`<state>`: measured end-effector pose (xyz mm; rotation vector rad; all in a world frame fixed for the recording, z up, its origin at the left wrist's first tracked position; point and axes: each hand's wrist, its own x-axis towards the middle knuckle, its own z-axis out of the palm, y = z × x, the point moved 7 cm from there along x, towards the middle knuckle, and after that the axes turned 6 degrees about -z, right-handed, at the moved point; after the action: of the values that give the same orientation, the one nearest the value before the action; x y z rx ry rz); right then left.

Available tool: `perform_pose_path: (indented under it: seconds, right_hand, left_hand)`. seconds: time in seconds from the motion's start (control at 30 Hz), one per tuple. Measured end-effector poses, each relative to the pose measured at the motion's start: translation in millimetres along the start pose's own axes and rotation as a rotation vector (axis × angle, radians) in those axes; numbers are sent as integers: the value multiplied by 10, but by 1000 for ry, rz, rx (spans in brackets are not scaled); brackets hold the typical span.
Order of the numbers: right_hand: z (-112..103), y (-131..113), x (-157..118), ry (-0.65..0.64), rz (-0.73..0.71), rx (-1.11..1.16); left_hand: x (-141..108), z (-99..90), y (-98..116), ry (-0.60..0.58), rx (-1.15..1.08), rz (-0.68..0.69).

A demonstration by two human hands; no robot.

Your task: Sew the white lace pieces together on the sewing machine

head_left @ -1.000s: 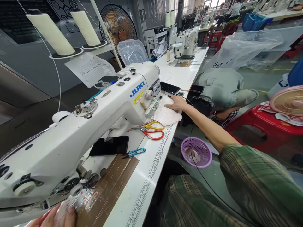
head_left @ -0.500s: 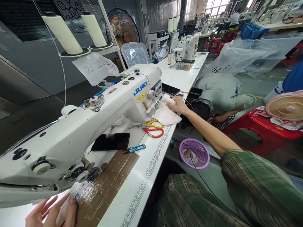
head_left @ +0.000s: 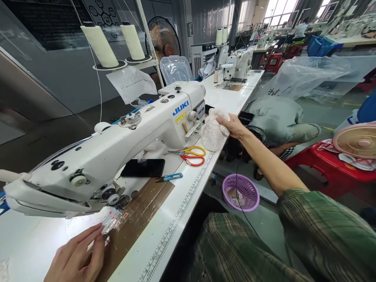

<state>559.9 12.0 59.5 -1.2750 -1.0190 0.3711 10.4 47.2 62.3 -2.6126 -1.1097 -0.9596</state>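
Note:
My right hand [head_left: 233, 124] grips a piece of white lace fabric [head_left: 213, 131] at the far end of the table, beside the handwheel end of the white sewing machine [head_left: 149, 135]. The lace hangs down from my fingers to the table's front edge. My left hand [head_left: 80, 254] rests by the needle area, fingertips drawn together over the brown plate [head_left: 141, 211]. A little white shows between those fingers, too small to make out. Near the machine's base lie scissors with red and yellow handles [head_left: 194, 159], blue thread snips [head_left: 173, 177] and a black phone [head_left: 143, 168].
A ruler tape [head_left: 176, 231] runs along the table's front edge. Below stands a purple basket [head_left: 254, 192] with scraps. A co-worker [head_left: 279, 117] bends low beyond my right arm, near a red stool [head_left: 317, 160]. Thread cones [head_left: 101, 47] stand behind the machine.
My right hand has lifted the lace off the table, and it now hangs more upright. My left fingers have drawn together by the needle area. The view has shifted slightly.

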Motion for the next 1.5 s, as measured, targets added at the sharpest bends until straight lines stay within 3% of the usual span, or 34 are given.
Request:
perform_pose_path:
  seconds: [0.13,0.2,0.27,0.4,0.53,0.63,0.7,0.77,0.83,0.97,1.03,1.13,1.3,1.5]
  right_hand:
    - [102,-392,-57,-92,1,107]
    - [232,-610,-151,-155,-4,103]
    - [440,-803,-304,-235,3,119]
    - [1117,-1002,-792,-505,144,305]
    - [1893,-982,-1396,-790,409,546]
    - [2309,-835,-1729,-870,580,588]
    - [2471,-688,-1843,-859,623,524]
    - [2558,-538,-1898,-848,614,419]
    - [2590,-416,-1915,-859,560,287]
    - [2508,-340,-1809,-873,270,-131]
    - [2430,-378,-1724,-868,129,-309]
    - [2293,-408,-1582,-848,39,-434]
    - [2136,-275,-1374,-799,28,-433]
    - [2325,-206,-1422,-825,95,-157]
  left_hand:
    - [71,-47,482,61,-86,226]
    - [94,-50,706,25,-129,291]
    - [125,-21,866,-76,-179,249]
    - [155,70,1014,-286,-389,43]
    - [116,167,985,-424,-902,-255]
    - [-25,267,892,-528,-1234,-561]
    - [-172,317,747,-569,-1246,-773]
    - [-309,324,537,-570,-1119,-909]
    - [-392,294,312,-543,-919,-938]
    - [-394,181,35,-423,-561,-815]
    - [-376,130,15,-377,-466,-737]
    - [-382,35,23,-284,-399,-654]
    - [-456,9,34,-283,-410,-584]
    - [-412,-37,98,-226,-314,-531]
